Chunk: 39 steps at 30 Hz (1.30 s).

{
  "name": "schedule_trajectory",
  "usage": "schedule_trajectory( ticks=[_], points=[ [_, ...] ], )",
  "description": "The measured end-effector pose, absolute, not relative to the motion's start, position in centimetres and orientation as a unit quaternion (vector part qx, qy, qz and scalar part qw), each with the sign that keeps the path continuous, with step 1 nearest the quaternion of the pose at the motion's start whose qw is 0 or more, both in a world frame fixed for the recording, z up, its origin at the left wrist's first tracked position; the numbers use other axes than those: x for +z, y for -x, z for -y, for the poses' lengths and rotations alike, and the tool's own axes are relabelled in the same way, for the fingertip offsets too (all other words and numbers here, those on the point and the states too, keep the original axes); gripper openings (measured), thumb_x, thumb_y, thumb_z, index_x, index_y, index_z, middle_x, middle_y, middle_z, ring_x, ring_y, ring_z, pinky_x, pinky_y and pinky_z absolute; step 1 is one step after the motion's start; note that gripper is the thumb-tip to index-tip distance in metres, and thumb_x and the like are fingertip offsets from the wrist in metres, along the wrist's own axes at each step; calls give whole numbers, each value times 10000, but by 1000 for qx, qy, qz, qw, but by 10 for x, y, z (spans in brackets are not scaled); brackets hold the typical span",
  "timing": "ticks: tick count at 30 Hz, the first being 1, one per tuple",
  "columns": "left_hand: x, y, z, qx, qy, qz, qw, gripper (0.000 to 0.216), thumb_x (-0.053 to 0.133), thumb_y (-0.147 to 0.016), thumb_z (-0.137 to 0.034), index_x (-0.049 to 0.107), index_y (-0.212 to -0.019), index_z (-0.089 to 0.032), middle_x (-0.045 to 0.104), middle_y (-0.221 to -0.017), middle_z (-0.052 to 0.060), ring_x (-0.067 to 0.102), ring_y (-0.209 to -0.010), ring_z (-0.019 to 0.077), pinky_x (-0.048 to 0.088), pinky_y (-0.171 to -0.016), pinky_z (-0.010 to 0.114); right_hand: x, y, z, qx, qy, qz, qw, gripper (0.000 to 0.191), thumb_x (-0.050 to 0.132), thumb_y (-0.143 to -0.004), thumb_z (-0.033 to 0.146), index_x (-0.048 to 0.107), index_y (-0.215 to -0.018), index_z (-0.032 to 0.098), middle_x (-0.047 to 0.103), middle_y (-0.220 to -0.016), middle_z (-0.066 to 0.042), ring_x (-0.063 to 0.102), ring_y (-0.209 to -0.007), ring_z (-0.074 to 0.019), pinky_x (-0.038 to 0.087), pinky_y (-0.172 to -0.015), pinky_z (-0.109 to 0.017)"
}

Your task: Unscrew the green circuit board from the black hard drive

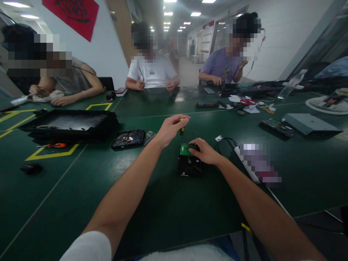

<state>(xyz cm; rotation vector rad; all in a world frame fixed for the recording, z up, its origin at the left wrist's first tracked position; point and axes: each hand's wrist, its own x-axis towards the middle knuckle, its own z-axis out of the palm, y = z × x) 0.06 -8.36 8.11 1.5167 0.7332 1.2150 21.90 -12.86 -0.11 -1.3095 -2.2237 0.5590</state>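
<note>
My left hand (174,128) is closed around the handle of a yellow-and-black screwdriver (182,129), held upright with its thin shaft pointing down at the far end of a hard drive (189,167). The black drive lies on the green table in front of me, with a green circuit board (185,149) on its far half. My right hand (206,152) grips the drive at its far right, thumb over the board and fingers curled by the edge. Whether the screwdriver's tip touches a screw is too small to tell.
Left of my hands lie another hard drive (128,139) and a loose circuit board (149,137). A black tray stack (73,123) stands farther left. On the right are a power strip (247,165), a drive with exposed board (277,127) and a grey metal box (312,124). Three people sit opposite.
</note>
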Motion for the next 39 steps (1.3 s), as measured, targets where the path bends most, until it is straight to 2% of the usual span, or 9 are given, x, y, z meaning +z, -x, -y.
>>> schedule_trajectory(
  ticks=[20,26,30,35,39],
  points=[
    [83,3,84,516,-604,-288,535,285,833,-838,-403,712,-986,-192,673,-843,15,605,-773,136,462,-732,273,0,-219,131,212,484,812,248,285,642,-993,348,666,-1251,230,677,-1215,-110,635,-1139,-285,498,-1014,-469],
    [86,-4,87,527,-537,-271,600,165,718,-864,-345,682,-903,-189,682,-844,42,640,-799,167,524,-810,330,-1,-219,130,214,483,812,248,291,643,-990,341,662,-1257,227,674,-1215,-109,633,-1134,-283,496,-1009,-472],
    [82,-11,88,560,-511,-265,595,189,633,-904,-375,653,-822,-206,614,-766,26,577,-713,158,503,-723,314,-3,-218,129,214,483,811,252,293,646,-987,343,655,-1257,229,673,-1214,-103,634,-1132,-279,498,-1007,-468],
    [78,-14,90,555,-539,-260,577,338,746,-901,-516,658,-785,-211,594,-768,12,541,-688,135,463,-665,285,-2,-218,129,215,481,811,252,299,646,-987,350,659,-1256,220,672,-1210,-108,637,-1128,-280,498,-1009,-467],
    [80,-6,88,523,-577,-276,563,407,766,-875,-613,778,-932,-210,683,-897,41,573,-756,144,498,-731,298,-1,-218,130,215,483,811,251,297,649,-988,344,657,-1258,221,674,-1216,-109,633,-1139,-281,497,-1011,-465]
  ],
)
